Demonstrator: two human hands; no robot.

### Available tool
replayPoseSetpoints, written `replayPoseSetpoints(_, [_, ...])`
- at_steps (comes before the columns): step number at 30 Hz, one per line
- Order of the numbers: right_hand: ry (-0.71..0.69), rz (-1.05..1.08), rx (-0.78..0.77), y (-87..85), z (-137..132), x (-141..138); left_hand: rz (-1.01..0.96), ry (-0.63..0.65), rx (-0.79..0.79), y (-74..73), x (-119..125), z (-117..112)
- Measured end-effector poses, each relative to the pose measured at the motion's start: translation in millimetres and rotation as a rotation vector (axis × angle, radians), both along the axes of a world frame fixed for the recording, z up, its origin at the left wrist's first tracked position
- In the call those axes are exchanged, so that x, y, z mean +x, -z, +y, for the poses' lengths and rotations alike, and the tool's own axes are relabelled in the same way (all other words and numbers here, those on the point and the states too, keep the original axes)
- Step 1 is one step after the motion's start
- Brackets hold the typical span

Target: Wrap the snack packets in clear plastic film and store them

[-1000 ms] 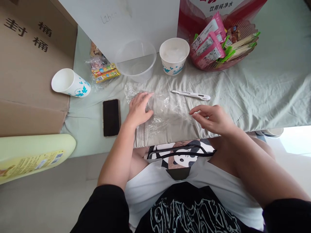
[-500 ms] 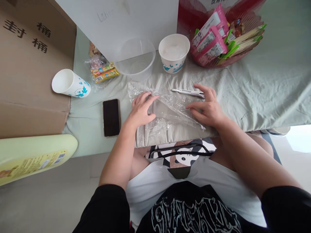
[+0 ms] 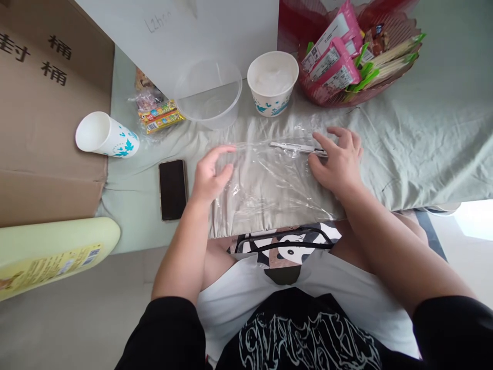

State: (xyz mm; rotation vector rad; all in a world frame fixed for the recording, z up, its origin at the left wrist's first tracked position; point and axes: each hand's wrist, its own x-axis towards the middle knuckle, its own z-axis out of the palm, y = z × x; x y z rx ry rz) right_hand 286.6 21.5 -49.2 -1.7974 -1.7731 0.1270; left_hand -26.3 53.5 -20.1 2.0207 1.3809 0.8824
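Note:
A sheet of clear plastic film lies spread and wrinkled on the cloth in front of me. My left hand rests at its left edge, thumb and index finger apart. At the film's right side is my right hand, fingers spread and bent, the tips touching the film. Between the hands, near the film's far edge, lies a utility knife with a pale handle; its right end is hidden by my right fingers. Film appears to lie over part of the knife, though its transparency makes that hard to tell.
Behind the film stand a clear plastic bowl, a paper cup and a red basket of snacks. To the left are a phone, a tipped paper cup, snack packets, a cardboard box and a green bottle.
The film has gone from bunched to spread wider and flatter, reaching around the knife. My left hand has shifted left, my right hand slightly right and away from me.

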Motion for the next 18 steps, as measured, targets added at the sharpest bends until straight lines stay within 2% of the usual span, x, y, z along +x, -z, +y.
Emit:
replayPoseSetpoints(3, [0.015,-0.043,0.06,-4.6,-4,3,-0.069,-0.201,0.043,7.2,-8,7])
replayPoseSetpoints(5, [-0.071,0.012,0.084,-13.9,-8,3,-0.06,-0.227,0.014,11.5,-10,9])
replayPoseSetpoints(7, [-0.296,0.106,0.08,-23.4,-14,1,-0.055,-0.196,-0.03,15.0,-9,9])
replayPoseSetpoints(9, [-0.612,0.177,0.05,-28.8,-23,-6,-0.064,-0.176,-0.06,17.8,-7,10])
replayPoseSetpoints(11, [-0.874,0.157,-0.004,-28.6,-34,-16,-0.083,-0.197,-0.06,19.5,-5,12])
replayPoseSetpoints(12, [-0.95,0.104,-0.047,-27.0,-38,-21,-0.093,-0.227,-0.042,19.6,-4,13])
replayPoseSetpoints(14, [-1.002,-0.034,-0.151,-22.7,-45,-29,-0.1,-0.315,0.035,17.0,-5,13])
replayPoseSetpoints(16, [-0.97,-0.134,-0.234,-19.4,-47,-32,-0.081,-0.386,0.156,10.2,-6,10])
replayPoseSetpoints(18, [-0.897,-0.171,-0.26,-17.8,-44,-29,-0.031,-0.335,0.249,0.1,-4,0])
